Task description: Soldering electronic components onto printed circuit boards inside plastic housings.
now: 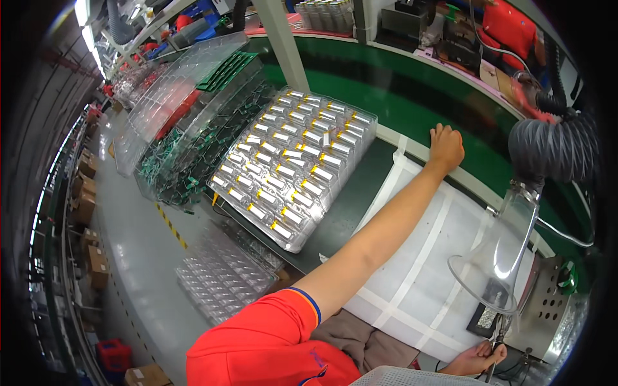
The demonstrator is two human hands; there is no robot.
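My left arm reaches across the white taped mat [412, 257] to the green belt beyond its far edge. There my left hand [447, 148] is closed with fingers curled; whatever it holds, if anything, is hidden. At the lower right, my right hand [477, 359] has its fingers closed round a slim pen-like tool [494, 367], which points up beside a small black tray [484, 320]. Left of the mat lies a clear plastic tray [293, 247] holding rows of small silver battery cells with yellow ends [285, 171].
A clear funnel [492, 270] on a grey hose [553, 154] hangs over the mat's right side, near a perforated metal box [547, 315]. Trays of green circuit boards [187, 154] stand at left. Empty blister trays [222, 280] sit lower down. The green belt [386, 80] runs behind.
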